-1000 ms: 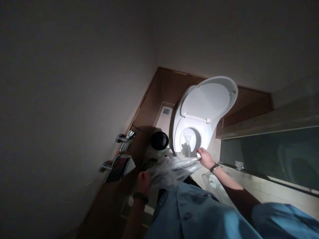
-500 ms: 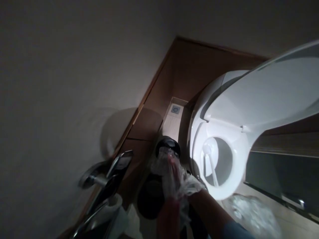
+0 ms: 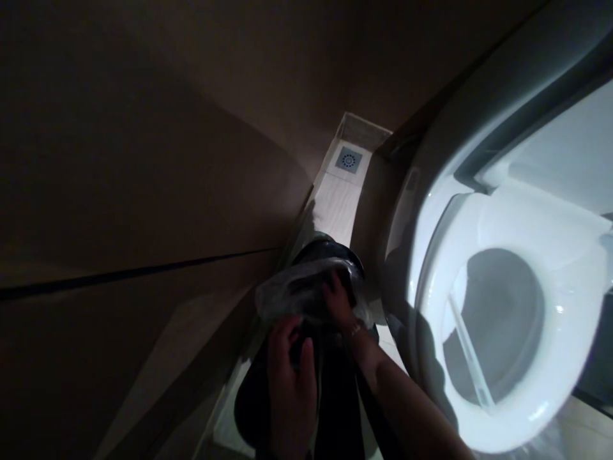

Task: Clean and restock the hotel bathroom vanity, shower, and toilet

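A clear plastic bag [image 3: 282,300] is spread over the mouth of a small black bin [image 3: 330,248] on the narrow strip of floor. My right hand [image 3: 340,303] reaches down into the bag with its fingers spread. Just this side of the bin, my left hand [image 3: 291,377] is held with thumb and fingers apart and curved, near the bag's edge. Nothing shows in either hand. Deep shadow hides the bin's inside and much of its body.
To the right stands a white toilet [image 3: 565,358] with its lid raised. A white-handled brush [image 3: 469,358] leans in its bowl. A floor drain [image 3: 348,160] lies beyond the bin. Brown wall panels [image 3: 191,191] rise close on the left.
The view has moved lower and nearer the bin. The bag, earlier bunched around a hand above the bin, now lies opened over its mouth. Both hands show separately.
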Motion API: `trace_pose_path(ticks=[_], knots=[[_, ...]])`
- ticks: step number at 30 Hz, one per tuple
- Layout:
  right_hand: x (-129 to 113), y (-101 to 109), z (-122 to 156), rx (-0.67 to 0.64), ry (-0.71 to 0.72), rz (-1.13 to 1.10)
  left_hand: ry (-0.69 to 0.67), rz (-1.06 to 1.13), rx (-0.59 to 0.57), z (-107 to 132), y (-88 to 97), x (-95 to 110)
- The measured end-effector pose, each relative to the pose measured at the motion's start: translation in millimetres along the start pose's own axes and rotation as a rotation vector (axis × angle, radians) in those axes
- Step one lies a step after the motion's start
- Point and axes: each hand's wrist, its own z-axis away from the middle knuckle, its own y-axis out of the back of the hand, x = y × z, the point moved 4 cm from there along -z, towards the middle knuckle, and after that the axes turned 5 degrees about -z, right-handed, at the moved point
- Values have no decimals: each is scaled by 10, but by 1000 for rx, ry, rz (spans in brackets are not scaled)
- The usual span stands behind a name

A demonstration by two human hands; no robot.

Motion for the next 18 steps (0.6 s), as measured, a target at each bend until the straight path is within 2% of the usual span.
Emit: trace_pose_path(ticks=[1,3,6,7,9,11,13,15,18], knots=[[-38,-32,22,-14,24,8,-10,3,-34,-24,-105,-48],[-186,-40,-47,-37,126,62,-49,-20,-32,-249,-279,-173],[-426,97,-540,-20,238,233,-79,-45,-2,-922,-461,-351],[-455,167,-768,-19,218,278,-36,-31,-22,-1168,-517,-414],[-386,317,-1137,-16,108,304,203,50,-44,-1555,-619,-591],[-170,448,-1195,47,-32,243,384,95,-63,-1700,-720,-758],[122,512,-867,179,-156,103,488,148,-79,-1581,-812,-914],[423,447,-292,268,-299,-104,558,238,-84,-1262,-885,-1054],[734,136,518,200,-542,-509,656,396,-101,-653,-970,-1217]])
